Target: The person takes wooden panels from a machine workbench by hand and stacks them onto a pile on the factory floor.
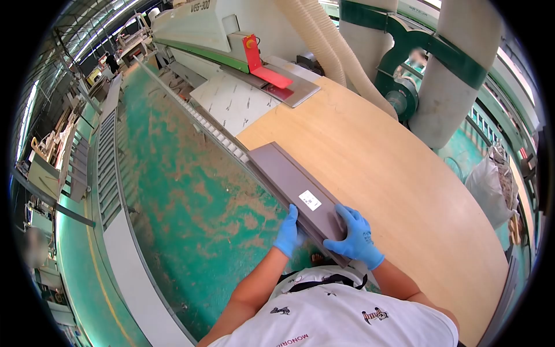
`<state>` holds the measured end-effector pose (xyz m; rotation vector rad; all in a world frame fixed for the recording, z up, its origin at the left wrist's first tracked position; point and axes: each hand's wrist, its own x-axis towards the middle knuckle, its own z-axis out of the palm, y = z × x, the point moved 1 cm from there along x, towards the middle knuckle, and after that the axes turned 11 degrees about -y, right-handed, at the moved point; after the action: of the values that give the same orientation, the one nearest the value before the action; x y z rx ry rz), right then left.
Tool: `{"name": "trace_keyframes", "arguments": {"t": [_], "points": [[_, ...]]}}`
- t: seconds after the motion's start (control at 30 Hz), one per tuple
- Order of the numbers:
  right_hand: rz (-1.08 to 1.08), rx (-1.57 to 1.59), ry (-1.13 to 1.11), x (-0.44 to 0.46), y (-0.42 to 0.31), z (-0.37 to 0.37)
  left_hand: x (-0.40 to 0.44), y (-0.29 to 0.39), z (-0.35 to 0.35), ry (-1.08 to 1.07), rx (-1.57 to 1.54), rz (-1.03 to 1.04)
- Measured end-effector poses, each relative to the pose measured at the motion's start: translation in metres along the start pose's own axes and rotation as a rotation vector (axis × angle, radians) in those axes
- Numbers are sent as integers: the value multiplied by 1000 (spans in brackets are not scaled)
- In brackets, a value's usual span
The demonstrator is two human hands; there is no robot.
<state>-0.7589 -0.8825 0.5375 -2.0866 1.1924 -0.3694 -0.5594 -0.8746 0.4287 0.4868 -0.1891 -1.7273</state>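
Head view showed me two blue-gloved hands at the near end of some grey boards, long and narrow, which lay along the left edge of a wood-coloured tabletop [399, 168]. I saw the left hand [287, 232] at the boards' left side, its thumb raised against the edge; it had hold there, though I could not make out its other fingers. On the opposite side I had the right hand [354, 234] with thumb and fingers parted in a wide curve, gripping the same grey boards [283, 168] over their right edge. I could see one board layered on another, but could not tell how many made up the stack. A white label [310, 200] sat on the upper face, just ahead of the hands.

Farther up, I made out a white printed sheet [228, 104] beyond the tabletop, and a red bracket [254, 55] on the large pale machine [191, 26]. Ribbed hoses [329, 46] ran down behind it. To the left I had the dusty green floor [173, 168] and a slatted conveyor [108, 162]; to the right, a stuffed plastic bag [491, 185].
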Motion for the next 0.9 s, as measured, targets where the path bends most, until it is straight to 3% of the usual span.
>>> {"name": "trace_keyframes", "arguments": {"t": [0.07, 0.17, 0.23, 0.33, 0.4, 0.5, 0.57, 0.7, 0.9], "points": [[-19, -172, -27, -2, 0, 5, -4, 2, 3, -46, -37, 11], [-46, -149, -47, -4, 9, 10, -3, -4, 10, -86, -47, 88], [-46, -155, -52, -8, 7, 8, -1, -7, 20, 55, 96, 182], [-69, -256, -50, -11, 9, 8, 10, -14, 7, 180, 99, 80], [-98, -346, -37, -9, 13, 4, 8, -10, 8, 137, 96, 60], [-201, -177, -73, 3, 28, -8, 11, -11, -3, 120, 76, 35], [-209, 291, -86, 22, 43, -19, 11, -12, -6, 137, 64, 33], [-230, 121, 83, 75, 76, -40, -2, -7, -6, 165, 96, 151], [-186, -213, 101, 192, 114, -43, -59, 22, -12, 386, 141, 331]]}}
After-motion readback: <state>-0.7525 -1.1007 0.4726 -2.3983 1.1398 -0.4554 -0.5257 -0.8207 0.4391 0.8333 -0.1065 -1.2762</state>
